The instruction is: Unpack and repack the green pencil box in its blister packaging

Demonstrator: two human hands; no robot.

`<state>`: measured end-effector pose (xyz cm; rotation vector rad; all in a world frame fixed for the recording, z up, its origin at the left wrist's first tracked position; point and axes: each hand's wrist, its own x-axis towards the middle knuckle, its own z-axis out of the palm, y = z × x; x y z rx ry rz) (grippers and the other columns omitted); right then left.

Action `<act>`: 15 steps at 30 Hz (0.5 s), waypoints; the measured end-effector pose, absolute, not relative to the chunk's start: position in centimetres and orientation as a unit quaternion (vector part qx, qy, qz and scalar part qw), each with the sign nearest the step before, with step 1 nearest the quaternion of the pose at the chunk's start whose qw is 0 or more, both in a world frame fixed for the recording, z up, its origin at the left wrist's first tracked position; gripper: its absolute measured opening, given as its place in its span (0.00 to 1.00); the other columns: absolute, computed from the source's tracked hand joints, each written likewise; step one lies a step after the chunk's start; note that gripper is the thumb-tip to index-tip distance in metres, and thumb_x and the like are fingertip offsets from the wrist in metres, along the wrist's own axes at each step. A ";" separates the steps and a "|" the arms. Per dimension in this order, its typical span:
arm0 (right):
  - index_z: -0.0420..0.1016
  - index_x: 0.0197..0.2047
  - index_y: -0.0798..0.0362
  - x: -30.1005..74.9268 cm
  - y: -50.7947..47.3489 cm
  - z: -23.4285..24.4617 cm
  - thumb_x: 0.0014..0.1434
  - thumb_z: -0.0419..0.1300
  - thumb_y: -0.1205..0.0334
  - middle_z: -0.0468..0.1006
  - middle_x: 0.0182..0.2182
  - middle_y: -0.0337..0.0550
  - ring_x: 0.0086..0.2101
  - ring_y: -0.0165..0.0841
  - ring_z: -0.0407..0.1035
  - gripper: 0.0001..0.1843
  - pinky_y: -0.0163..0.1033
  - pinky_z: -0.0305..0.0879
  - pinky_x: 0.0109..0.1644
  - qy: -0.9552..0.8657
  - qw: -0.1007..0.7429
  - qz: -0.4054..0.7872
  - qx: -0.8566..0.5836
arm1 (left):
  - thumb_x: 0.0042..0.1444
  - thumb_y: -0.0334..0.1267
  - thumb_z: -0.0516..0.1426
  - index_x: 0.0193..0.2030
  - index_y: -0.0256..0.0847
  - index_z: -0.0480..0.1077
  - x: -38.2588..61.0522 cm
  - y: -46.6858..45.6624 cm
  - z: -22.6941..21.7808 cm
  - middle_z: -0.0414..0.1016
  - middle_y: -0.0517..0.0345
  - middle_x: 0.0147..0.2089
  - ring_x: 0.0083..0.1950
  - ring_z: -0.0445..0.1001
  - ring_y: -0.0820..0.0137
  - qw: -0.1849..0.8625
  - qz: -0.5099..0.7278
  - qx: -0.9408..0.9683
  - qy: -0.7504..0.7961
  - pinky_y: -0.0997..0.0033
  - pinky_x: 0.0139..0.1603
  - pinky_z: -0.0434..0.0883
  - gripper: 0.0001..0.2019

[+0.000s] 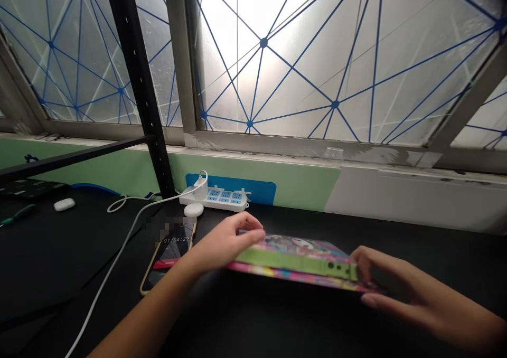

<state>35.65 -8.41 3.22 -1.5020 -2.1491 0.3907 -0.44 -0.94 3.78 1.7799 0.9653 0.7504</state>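
A flat, colourful box (295,263) with a lime-green side and a pink, patterned top is held a little tilted over the black table, partly blurred. At its left end my left hand (233,239) is closed on it, thumb and fingers at the upper edge. My right hand (390,284) grips the other end, its fingers bent around the corner and the thumb lower down. Dark round marks show on the green side near my right hand. The underside of the box is hidden.
Left of my left forearm lies a phone (174,247) showing a timer. Behind it are a white rounded case (194,210) and a power strip (216,198) with a white cable (132,228). A black shelf post (144,83) rises before the window. Further left lie another white case (64,205) and a green-handled tool (19,214).
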 end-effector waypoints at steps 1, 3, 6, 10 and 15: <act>0.76 0.41 0.45 35.6 -8.4 2.9 0.52 0.69 0.46 0.80 0.42 0.39 0.40 0.40 0.75 0.17 0.36 0.74 0.43 -0.797 0.198 0.184 -0.540 | 0.58 0.52 0.61 0.49 0.45 0.74 -0.2 -1.1 3.3 0.78 0.55 0.50 0.52 0.75 0.58 0.439 0.290 0.750 0.401 0.64 0.50 0.68 0.17; 0.74 0.49 0.42 35.2 -8.3 2.1 0.57 0.66 0.46 0.79 0.47 0.41 0.45 0.42 0.74 0.18 0.38 0.73 0.48 -0.791 0.151 0.238 -0.542 | 0.55 0.48 0.64 0.51 0.47 0.74 0.4 -1.4 2.3 0.77 0.54 0.52 0.55 0.73 0.55 0.352 0.271 0.798 0.408 0.60 0.54 0.67 0.18; 0.72 0.49 0.43 34.5 -7.9 1.1 0.60 0.61 0.44 0.79 0.43 0.41 0.43 0.42 0.73 0.18 0.41 0.72 0.48 -0.765 0.154 0.272 -0.563 | 0.57 0.44 0.64 0.54 0.47 0.72 1.3 -1.7 0.8 0.75 0.52 0.57 0.60 0.69 0.53 0.239 0.256 0.853 0.386 0.53 0.61 0.61 0.19; 0.71 0.48 0.44 34.2 -7.5 1.1 0.63 0.59 0.44 0.78 0.42 0.41 0.43 0.41 0.73 0.16 0.44 0.70 0.50 -0.766 0.136 0.292 -0.556 | 0.60 0.48 0.62 0.64 0.47 0.64 1.4 -1.6 0.1 0.70 0.48 0.64 0.66 0.64 0.52 0.199 0.234 0.867 0.392 0.43 0.68 0.50 0.27; 0.67 0.57 0.44 35.0 -6.8 0.1 0.64 0.56 0.43 0.72 0.57 0.48 0.56 0.47 0.67 0.23 0.51 0.65 0.60 -0.758 0.207 0.217 -0.579 | 0.55 0.57 0.63 0.67 0.47 0.61 0.9 -1.4 0.2 0.67 0.46 0.65 0.66 0.63 0.49 0.199 0.213 0.869 0.401 0.43 0.66 0.56 0.36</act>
